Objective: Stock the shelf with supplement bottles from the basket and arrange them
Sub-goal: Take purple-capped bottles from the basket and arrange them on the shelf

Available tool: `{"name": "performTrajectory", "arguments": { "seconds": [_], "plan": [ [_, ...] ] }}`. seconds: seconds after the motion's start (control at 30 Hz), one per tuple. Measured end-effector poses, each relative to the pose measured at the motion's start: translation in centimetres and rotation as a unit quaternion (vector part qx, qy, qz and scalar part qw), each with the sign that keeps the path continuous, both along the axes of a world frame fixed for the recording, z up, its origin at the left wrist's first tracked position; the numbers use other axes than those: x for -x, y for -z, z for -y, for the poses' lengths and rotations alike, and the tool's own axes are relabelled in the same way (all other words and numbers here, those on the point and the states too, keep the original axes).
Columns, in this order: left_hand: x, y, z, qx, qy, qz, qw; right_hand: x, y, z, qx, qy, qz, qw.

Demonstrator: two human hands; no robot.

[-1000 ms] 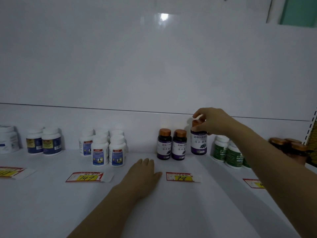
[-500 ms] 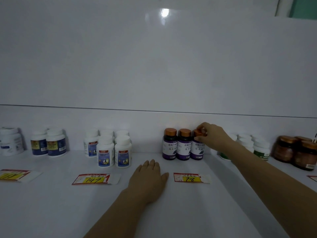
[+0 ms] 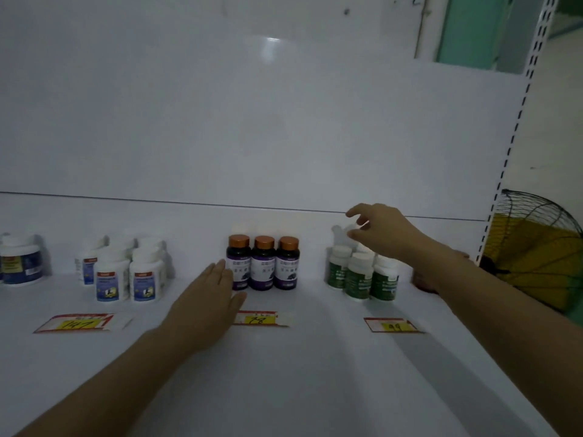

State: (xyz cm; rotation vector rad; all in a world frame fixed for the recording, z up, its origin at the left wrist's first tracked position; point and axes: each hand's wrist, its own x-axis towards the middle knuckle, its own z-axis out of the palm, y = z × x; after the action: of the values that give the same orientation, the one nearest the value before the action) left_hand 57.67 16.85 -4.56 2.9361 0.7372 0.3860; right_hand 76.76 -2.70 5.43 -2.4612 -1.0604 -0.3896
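White shelf [image 3: 315, 380]: left hand [image 3: 205, 305] flat, fingers straight, beside three copper-capped purple bottles [image 3: 264, 263]; right hand [image 3: 383, 233] loosely spread, empty, above green-labelled white-capped bottles [image 3: 358, 279].

Glossy white shelf [image 3: 315, 373], metallic bottle caps [image 3: 264, 242]

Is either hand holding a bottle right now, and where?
Neither: left hand lies flat beside the purple bottles; right hand hovers open above the green bottles.

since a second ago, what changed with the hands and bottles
The right hand set the third purple-label bottle beside the other two, let go and rose above the green-label bottles. The left hand slid forward, still flat on the shelf. The blue-label bottles stayed put.
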Motion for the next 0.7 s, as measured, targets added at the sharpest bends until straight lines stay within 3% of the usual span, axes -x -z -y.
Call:
{"name": "performTrajectory", "arguments": {
  "seconds": [0.4, 0.53, 0.7],
  "plan": [
    [-10.7, 1.4, 15.0, 0.067, 0.042, -0.016, 0.997, -5.6, 4.5, 2.8, 0.127, -0.069, 0.021, 0.989],
    [-12.2, 2.8, 15.2, 0.055, 0.05, -0.058, 0.996, -6.2, 7.0, 2.0, 0.111, -0.055, 0.094, 0.988],
    [-12.6, 3.5, 14.6, 0.039, 0.056, -0.087, 0.994, -5.9, 8.5, 1.6, 0.041, -0.036, 0.123, 0.991]
  ]
}}
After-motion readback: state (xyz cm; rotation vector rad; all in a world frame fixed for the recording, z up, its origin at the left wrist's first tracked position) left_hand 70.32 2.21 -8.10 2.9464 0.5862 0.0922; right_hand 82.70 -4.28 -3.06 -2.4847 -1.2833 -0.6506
